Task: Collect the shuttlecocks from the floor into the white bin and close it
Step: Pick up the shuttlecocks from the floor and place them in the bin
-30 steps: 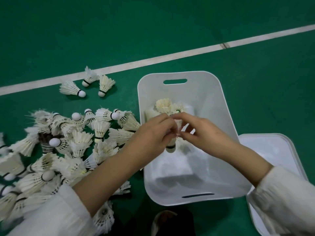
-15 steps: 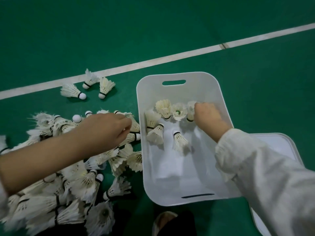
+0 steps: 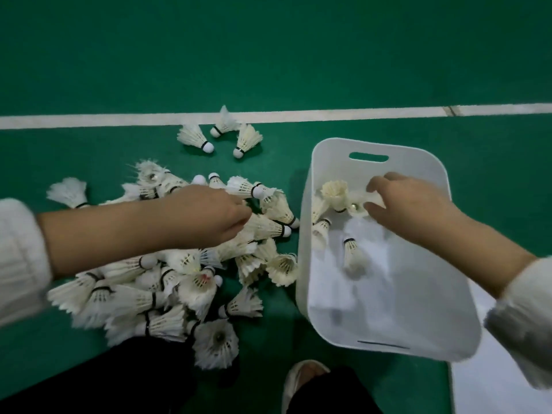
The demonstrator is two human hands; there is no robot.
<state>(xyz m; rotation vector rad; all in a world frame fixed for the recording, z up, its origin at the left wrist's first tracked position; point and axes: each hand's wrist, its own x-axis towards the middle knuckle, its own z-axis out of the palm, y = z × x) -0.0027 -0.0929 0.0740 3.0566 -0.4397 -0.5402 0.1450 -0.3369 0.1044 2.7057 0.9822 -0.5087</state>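
Head view: the green floor (image 3: 268, 55) filled the frame, with a white court line (image 3: 298, 116) running across it from 9 to 3 o'clock above the centre.

The pile of shuttlecocks (image 3: 167, 288) lay heaped on the floor toward 8 o'clock, corks pointing every way. Three stray shuttlecocks (image 3: 221, 135) sat apart at the pile's 12 o'clock, just under the line. One of them touched the line.

My left hand (image 3: 206, 213) reached in from 9 o'clock and rested on top of the pile, its fingers curled down among the feathers. Their tips were hidden, so I could not tell whether they held anything.

The white bin (image 3: 418, 309) stood open at 3 to 4 o'clock, just beside the pile. Its handle slot was at the end away from me.

My right hand (image 3: 412, 204) came in from 4 o'clock and was inside the bin's far end. Forefinger and thumb were curled round the white skirt of the far-end shuttlecock (image 3: 363, 201).

A cream shuttlecock (image 3: 336, 194) stood at that hand's 9 o'clock, feathers upward. Two more (image 3: 352, 252) lay on the bin's bottom toward 7 o'clock of the hand.

The bin's lid (image 3: 493, 383) lay flat on the floor at 5 o'clock, against the bin's right side. My shoe (image 3: 301, 380) showed at 6 o'clock.
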